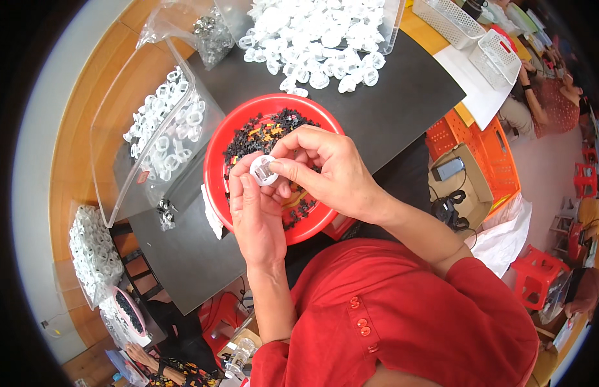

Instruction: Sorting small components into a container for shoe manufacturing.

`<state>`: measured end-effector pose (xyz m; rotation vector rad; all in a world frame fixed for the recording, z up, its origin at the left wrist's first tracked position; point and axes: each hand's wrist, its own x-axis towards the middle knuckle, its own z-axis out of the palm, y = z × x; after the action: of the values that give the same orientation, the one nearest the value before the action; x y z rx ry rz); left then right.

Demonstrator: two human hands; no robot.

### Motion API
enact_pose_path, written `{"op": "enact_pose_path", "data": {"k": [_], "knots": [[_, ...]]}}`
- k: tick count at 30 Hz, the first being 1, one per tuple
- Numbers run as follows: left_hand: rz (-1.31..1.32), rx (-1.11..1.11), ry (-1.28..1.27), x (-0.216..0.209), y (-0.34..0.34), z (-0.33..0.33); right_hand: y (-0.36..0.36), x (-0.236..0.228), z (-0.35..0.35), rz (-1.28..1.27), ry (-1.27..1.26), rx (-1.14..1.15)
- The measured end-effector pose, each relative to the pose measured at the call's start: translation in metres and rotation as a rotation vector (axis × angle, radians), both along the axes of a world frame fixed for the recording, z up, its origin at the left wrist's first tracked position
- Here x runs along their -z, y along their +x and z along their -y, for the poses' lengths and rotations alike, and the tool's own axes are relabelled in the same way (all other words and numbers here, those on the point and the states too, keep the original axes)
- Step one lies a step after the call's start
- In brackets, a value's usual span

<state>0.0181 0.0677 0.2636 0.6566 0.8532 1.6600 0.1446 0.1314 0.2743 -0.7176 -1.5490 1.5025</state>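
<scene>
A small white round plastic piece (256,175) with a shiny metal-looking part at its middle is held up over a red basin (212,155). The thumb and fingers of my left hand (257,216) grip its edge from the left and below. From the right, my right hand (332,164) pinches at the same piece, thumb on its face; whether a smaller part sits in that pinch is hidden. Many small black parts (286,120) lie in the basin beneath both hands, with some yellow-orange pattern showing among them.
White plastic pieces (319,39) spill from a clear bin onto the dark table (403,84). Another clear bin (183,126) holds more at left. A bag of metal parts (212,35) lies behind. An orange crate (506,164) stands at right. Other people (551,103) sit farther off.
</scene>
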Motion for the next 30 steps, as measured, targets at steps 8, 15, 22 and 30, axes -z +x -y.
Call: {"op": "enact_pose_path", "data": {"k": [8,15,22,30], "knots": [[-0.27,-0.202,-0.022,-0.004,0.016,0.008,-0.017,0.025,0.009,-0.221,0.066,0.175],[-0.193,-0.139,0.005,-0.013,0.018,0.022,-0.008,0.003,0.031,-0.23,-0.206,0.037],[-0.085,-0.132,0.059,-0.013,0.013,0.044,-0.014,-0.001,0.052,-0.323,-0.139,0.047],[0.072,-0.136,0.064,-0.003,0.001,0.071,-0.023,0.001,0.081,-0.188,0.099,0.133]]}}
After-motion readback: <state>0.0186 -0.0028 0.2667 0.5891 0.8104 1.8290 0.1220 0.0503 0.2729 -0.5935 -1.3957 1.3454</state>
